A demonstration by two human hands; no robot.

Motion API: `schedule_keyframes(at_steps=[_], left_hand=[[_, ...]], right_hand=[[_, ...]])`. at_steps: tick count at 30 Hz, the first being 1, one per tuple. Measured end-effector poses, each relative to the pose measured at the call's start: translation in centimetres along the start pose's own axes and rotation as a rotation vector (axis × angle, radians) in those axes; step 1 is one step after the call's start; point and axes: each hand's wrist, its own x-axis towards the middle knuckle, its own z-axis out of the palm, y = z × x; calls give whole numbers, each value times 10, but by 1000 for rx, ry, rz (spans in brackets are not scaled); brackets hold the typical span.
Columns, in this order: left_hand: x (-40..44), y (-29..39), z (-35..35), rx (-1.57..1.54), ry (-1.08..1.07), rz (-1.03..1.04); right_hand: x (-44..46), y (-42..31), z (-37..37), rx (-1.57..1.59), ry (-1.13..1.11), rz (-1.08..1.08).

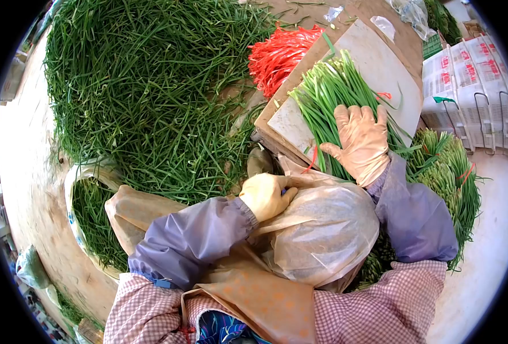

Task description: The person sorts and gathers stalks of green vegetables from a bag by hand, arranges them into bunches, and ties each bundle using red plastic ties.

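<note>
My right hand (pixel 359 143), in a tan glove, lies flat with stretched fingers on a bundle of green flowering chives (pixel 329 94). The stems rest on a pale board (pixel 388 69), with their light tips toward its far left edge. My left hand (pixel 265 198), in a yellowish glove, is curled closed over my covered knee. A small bluish bit shows by its thumb; what it holds, if anything, I cannot make out. A red tie (pixel 311 160) shows at the bundle's near end, and another red strip lies beyond it.
A large heap of loose green stems (pixel 156 80) fills the left. Red ties (pixel 285 54) are piled beside the board. Tied bunches (pixel 446 172) stand at the right, near a white crate (pixel 469 86). A sack of stems (pixel 96 221) sits at my left.
</note>
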Motion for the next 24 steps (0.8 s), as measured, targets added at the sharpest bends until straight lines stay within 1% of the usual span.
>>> schedule_keyframes(at_steps=[1, 2, 3, 5, 7, 9, 11, 14, 17, 18, 20, 21, 22, 23, 24], left_hand=[[0, 1, -1, 96, 79, 44], [5, -6, 4, 20, 280, 148], [11, -10, 6, 29, 468, 228], [23, -5, -11, 100, 576, 352], [37, -2, -31, 344, 536, 617], [61, 5, -46, 474, 273, 837], [71, 12, -44, 481, 177, 954], [83, 18, -49, 467, -13, 824], [86, 24, -52, 561, -80, 798], [86, 23, -53, 542, -69, 810], [87, 21, -55, 510, -50, 859], [87, 11, -50, 277, 54, 907], [87, 9, -50, 138, 92, 845], [85, 8, -52, -3, 124, 776], [78, 9, -52, -174, 123, 672]], right_hand=[[-1, 1, 2, 8, 4, 0], [-2, 2, 5, 15, 6, -1], [-3, 3, 6, 23, 7, -2], [-3, 5, 8, 56, 26, -5], [-2, 4, 8, 69, 67, -7], [-1, 3, 7, 60, 61, 1], [-1, 5, 7, 61, 51, 6], [-1, 6, 10, 81, 56, 12], [-1, 8, 14, 94, 88, 3], [-1, 8, 15, 97, 106, 1], [-2, 10, 11, 170, 52, -28], [-3, 15, 6, 194, 32, -30], [-7, 18, 7, 192, 59, -51], [-11, 22, 14, 328, 228, -97], [-14, 30, 9, 486, 319, -76]])
